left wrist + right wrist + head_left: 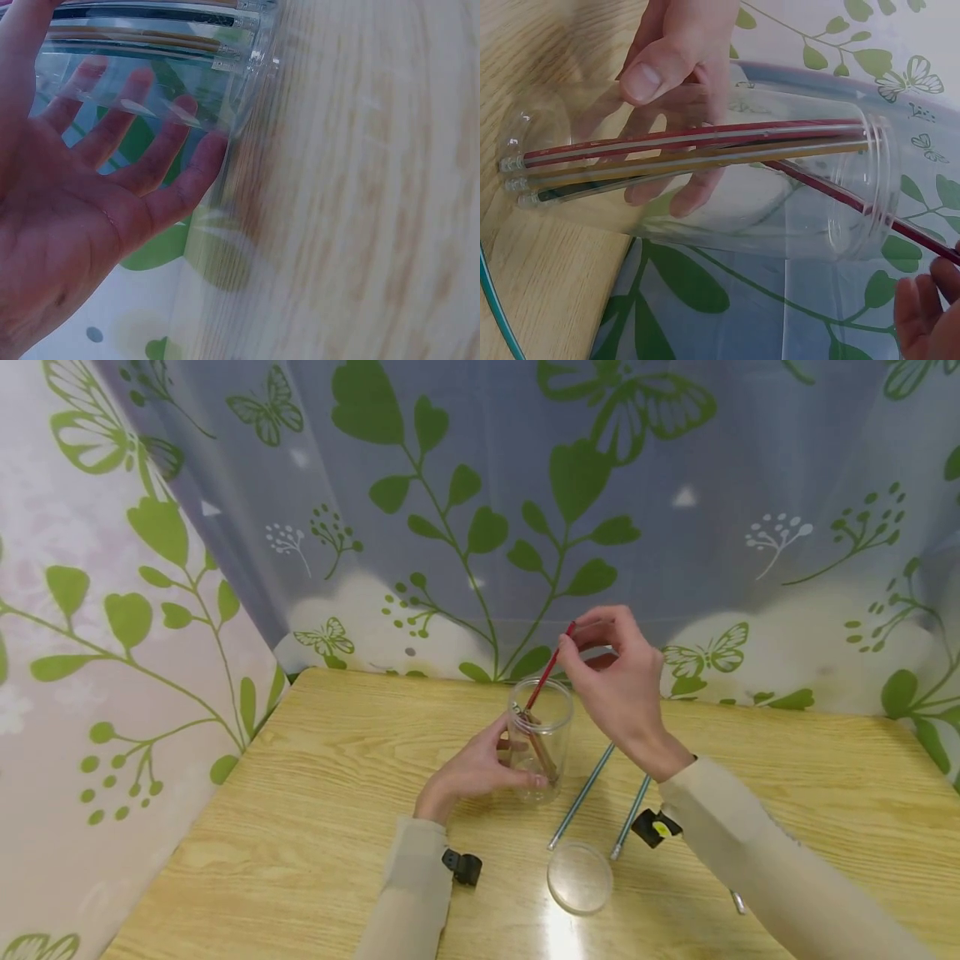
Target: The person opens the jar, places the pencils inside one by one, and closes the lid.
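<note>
A clear plastic jar (558,739) stands on the table without its lid. My left hand (476,768) holds it round the side, thumb in front and fingers behind. Above the rim, my right hand (618,681) pinches the upper end of a red pencil (550,668), whose lower part is inside the jar. Through the jar wall in the right wrist view I see another red pencil (667,139), a yellow pencil (697,159) and a dark green pencil (585,188) leaning together. In the left wrist view, the fingers of my left hand (82,195) spread along the jar (247,82).
Two blue pencils (581,797) (632,818) lie on the wooden table (315,827) right of the jar. A round clear lid (580,878) lies in front of them. Another pencil's end (738,902) shows beside my right sleeve. A patterned curtain (465,568) hangs behind the table.
</note>
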`<control>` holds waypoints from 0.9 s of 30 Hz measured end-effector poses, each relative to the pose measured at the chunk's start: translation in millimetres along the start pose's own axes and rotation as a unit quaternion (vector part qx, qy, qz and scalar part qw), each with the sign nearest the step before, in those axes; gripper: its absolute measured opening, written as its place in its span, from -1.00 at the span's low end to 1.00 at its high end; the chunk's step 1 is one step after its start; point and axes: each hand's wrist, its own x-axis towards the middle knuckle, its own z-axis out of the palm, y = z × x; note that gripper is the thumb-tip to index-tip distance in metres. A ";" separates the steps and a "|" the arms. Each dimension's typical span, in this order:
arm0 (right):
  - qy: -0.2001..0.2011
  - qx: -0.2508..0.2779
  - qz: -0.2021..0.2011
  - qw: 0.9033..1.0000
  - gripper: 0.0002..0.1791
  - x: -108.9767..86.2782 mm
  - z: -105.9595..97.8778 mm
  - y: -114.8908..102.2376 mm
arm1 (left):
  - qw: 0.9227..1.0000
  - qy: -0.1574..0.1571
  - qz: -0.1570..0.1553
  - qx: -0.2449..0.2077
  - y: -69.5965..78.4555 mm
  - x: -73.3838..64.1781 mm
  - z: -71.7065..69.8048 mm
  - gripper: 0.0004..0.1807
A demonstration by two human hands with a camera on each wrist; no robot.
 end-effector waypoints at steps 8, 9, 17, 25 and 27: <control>-0.122 -0.068 0.002 0.990 -0.84 -4.2 2.7 2.1 | 1.000 -0.009 0.026 0.011 -1.8 1.5 0.1 -0.43; -0.140 -0.075 0.001 0.987 -0.86 -4.7 3.2 2.3 | 0.999 -0.009 0.028 0.012 -1.8 1.5 0.1 -0.43; -0.255 -0.126 0.030 0.958 -0.94 -7.0 6.3 2.4 | 0.999 -0.009 0.035 0.013 -0.9 0.9 -0.1 -0.39; -0.295 -0.131 0.048 0.945 -0.94 -8.1 5.3 4.7 | 0.999 -0.008 0.032 0.016 -0.9 0.0 -0.5 -0.14; -0.296 -0.126 0.053 0.945 -0.93 -7.8 4.9 5.5 | 0.999 -0.009 0.033 0.015 -0.8 -0.3 -0.7 -0.06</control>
